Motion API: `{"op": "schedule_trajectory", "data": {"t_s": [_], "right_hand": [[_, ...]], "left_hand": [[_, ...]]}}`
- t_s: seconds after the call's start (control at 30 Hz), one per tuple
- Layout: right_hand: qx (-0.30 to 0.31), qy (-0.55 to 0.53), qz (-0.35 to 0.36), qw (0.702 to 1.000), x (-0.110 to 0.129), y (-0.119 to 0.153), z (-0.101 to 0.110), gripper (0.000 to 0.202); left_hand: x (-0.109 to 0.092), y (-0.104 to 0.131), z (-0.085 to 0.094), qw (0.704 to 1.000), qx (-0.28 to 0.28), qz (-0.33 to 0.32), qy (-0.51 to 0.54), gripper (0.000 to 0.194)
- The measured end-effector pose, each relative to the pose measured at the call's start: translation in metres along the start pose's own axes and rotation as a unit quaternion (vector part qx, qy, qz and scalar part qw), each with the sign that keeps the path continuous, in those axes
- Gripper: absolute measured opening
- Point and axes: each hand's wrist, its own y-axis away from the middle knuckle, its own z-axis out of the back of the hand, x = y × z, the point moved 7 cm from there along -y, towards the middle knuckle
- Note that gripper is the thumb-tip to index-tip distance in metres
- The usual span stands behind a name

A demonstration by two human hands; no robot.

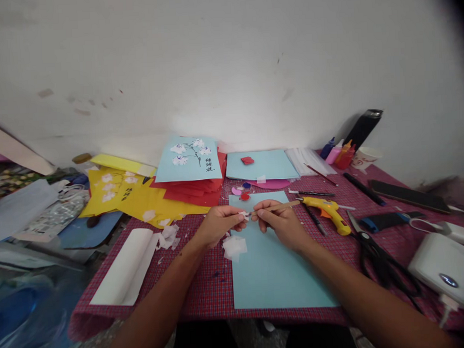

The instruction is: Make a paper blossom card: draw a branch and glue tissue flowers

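Observation:
Over a light blue sheet of paper, my left hand pinches a small white tissue paper piece at its fingertips. My right hand is closed around a slim paintbrush with a wooden handle, its tip pointing left at the white piece. Whether the tip touches the paper cannot be made out. Several thin white paper squares lie just below my left hand, across the sheet's left edge. Beyond my hands sits a small dish of red paint.
At right lie a yellow glue gun, black scissors and a white power adapter. Paint bottles stand near the wall. A blue card with white flowers tops red paper at the back. A white paper roll lies left.

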Motion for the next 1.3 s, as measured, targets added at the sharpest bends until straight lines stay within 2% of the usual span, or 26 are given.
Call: {"op": "schedule_trajectory", "data": {"t_s": [0.3,0.5,0.6,0.7,0.8,0.9,1.07,1.3], "right_hand": [[-0.017,0.059,0.018,0.998,0.005,-0.001,0.001,0.019],[-0.024,0.053,0.015,0.998,0.005,-0.001,0.001,0.02],[-0.023,0.051,0.025,0.998,0.007,0.0,0.003,0.021],[-0.054,0.021,0.04,0.998,0.009,0.0,0.012,0.026],[-0.071,-0.016,0.033,0.997,0.007,-0.002,0.019,0.032],[-0.045,-0.023,0.014,0.999,0.003,-0.004,0.015,0.028],[-0.013,0.022,0.012,1.0,0.002,-0.002,0.003,0.022],[-0.067,0.141,0.04,0.987,0.018,0.002,0.011,0.041]], "left_hand": [[-0.003,0.002,0.0,1.0,-0.002,-0.005,-0.011,0.032],[-0.009,0.005,-0.007,1.0,0.027,-0.009,-0.003,0.041],[-0.007,0.004,-0.004,1.0,-0.003,-0.002,-0.015,0.038],[-0.003,0.003,0.003,0.998,-0.044,0.012,-0.04,0.036],[-0.001,0.002,0.005,0.997,-0.052,0.014,-0.058,0.035],[0.0,0.002,0.005,0.996,-0.052,0.011,-0.071,0.035],[0.002,0.002,0.006,0.995,-0.059,0.012,-0.084,0.036],[0.002,0.003,0.003,0.996,-0.054,0.019,-0.073,0.033]]}}
